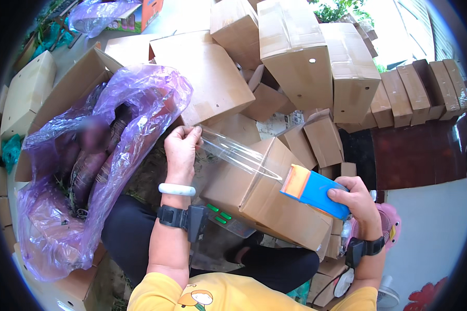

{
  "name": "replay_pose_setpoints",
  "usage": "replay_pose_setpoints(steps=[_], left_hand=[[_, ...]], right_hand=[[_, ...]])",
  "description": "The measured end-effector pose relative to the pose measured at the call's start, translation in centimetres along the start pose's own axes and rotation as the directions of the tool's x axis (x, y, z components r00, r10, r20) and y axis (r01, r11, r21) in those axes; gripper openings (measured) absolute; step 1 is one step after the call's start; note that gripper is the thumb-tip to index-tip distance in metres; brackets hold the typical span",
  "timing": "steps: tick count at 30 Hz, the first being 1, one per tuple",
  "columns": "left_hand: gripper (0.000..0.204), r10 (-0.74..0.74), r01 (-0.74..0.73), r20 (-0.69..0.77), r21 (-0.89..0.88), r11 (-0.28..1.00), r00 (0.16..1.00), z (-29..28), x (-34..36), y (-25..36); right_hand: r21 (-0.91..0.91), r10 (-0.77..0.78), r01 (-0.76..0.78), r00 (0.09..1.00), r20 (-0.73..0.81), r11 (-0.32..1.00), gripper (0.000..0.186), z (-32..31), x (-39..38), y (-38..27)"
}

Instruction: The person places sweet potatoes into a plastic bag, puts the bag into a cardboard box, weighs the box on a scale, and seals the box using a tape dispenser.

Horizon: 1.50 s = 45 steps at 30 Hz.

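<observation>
My left hand (181,151) pinches the free end of a strip of clear packing tape (239,155). The strip stretches rightward to a blue and orange tape dispenser (316,193), which my right hand (357,201) grips. Beneath the strip a closed brown carton (254,189) sits tilted in front of me, between my legs. Whether the tape touches the carton's top, I cannot tell. Under the carton's left end shows part of a scale (238,226) with a lit green display.
At left an open carton (62,106) lined with purple plastic (155,93) holds long dark purplish things, partly blurred. Several closed cartons (296,62) stand ahead, with a row of cartons (410,93) at far right. A pink bird-faced item (390,223) lies beside my right forearm.
</observation>
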<state>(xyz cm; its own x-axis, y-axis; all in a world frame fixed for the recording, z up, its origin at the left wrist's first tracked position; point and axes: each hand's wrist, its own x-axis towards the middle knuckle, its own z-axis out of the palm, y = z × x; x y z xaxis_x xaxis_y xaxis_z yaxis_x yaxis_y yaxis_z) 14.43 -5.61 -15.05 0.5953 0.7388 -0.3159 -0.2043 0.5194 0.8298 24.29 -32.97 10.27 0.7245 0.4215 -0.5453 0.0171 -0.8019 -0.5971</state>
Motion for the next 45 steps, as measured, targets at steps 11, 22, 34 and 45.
replay_pose_setpoints(steps=[11,22,34,45], left_hand=[[0.008,0.155,-0.152,-0.043,0.058,0.987,0.987,0.1,0.3,0.5],[0.009,-0.006,0.05,-0.155,0.281,0.958,0.988,-0.5,-0.2,-7.8],[0.028,-0.339,0.318,-0.006,0.363,0.876,0.941,0.7,-3.8,-13.0],[0.048,-0.077,0.136,0.554,-0.067,0.988,0.829,2.4,-6.4,-4.4]], right_hand=[[-0.136,0.05,-0.052,0.999,-0.017,0.989,0.04,1.5,1.5,-1.6],[-0.371,0.182,-0.179,0.983,-0.026,0.911,0.054,3.3,4.4,-2.6],[-0.37,0.211,-0.209,0.977,-0.036,0.905,0.053,3.8,4.5,-3.3],[-0.323,0.134,-0.142,0.99,-0.047,0.936,0.044,3.1,4.4,-1.6]])
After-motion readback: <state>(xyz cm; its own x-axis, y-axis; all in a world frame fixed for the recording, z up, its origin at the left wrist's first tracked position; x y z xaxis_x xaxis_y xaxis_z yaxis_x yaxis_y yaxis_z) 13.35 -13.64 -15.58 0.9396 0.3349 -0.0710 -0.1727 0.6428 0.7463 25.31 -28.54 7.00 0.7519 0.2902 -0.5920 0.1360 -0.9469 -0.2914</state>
